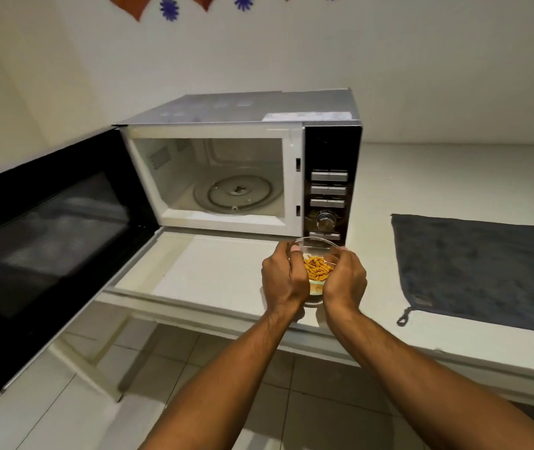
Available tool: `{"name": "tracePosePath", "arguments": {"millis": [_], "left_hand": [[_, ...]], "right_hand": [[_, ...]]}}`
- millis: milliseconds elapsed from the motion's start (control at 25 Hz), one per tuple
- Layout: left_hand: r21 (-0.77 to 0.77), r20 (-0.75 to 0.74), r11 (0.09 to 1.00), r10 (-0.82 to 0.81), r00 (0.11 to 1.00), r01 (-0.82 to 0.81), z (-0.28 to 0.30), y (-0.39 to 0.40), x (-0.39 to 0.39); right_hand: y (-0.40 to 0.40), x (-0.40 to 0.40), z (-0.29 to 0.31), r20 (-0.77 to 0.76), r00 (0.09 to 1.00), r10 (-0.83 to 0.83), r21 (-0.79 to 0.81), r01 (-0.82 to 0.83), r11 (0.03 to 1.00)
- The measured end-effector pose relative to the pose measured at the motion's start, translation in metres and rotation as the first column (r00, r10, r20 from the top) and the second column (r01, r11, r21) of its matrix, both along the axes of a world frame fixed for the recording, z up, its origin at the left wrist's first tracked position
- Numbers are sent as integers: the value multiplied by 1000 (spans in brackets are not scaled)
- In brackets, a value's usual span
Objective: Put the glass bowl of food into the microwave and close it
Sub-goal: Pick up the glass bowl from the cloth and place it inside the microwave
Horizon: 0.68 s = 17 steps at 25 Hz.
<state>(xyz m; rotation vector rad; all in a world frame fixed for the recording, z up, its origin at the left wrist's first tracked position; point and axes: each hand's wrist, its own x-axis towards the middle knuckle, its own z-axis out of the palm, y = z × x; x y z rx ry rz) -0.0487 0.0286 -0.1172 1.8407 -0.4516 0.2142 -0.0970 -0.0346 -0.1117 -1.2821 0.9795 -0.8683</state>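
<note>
A small glass bowl (318,254) of orange food strips is held between both hands, in front of the microwave's control panel and over the counter. My left hand (283,277) wraps its left side, my right hand (345,279) its right side. The microwave (243,115) stands on the white counter with its cavity empty except for the glass turntable (235,194). Its black door (48,248) is swung wide to the left.
A dark grey towel (483,271) lies on the counter (213,274) to the right. The control panel (329,190) with buttons and a knob is just behind the bowl. Tiled floor lies below the counter edge. Paper decorations hang on the wall above.
</note>
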Motion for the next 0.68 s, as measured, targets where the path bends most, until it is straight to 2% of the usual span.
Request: {"name": "tracePosePath", "arguments": {"millis": [360, 680], "left_hand": [[-49, 19, 986, 162, 987, -160, 13, 70, 82], [-57, 23, 979, 195, 980, -194, 49, 71, 181]], "right_hand": [[60, 85, 8, 46, 972, 231, 29, -232, 972], [63, 184, 47, 152, 958, 242, -35, -240, 970]]}}
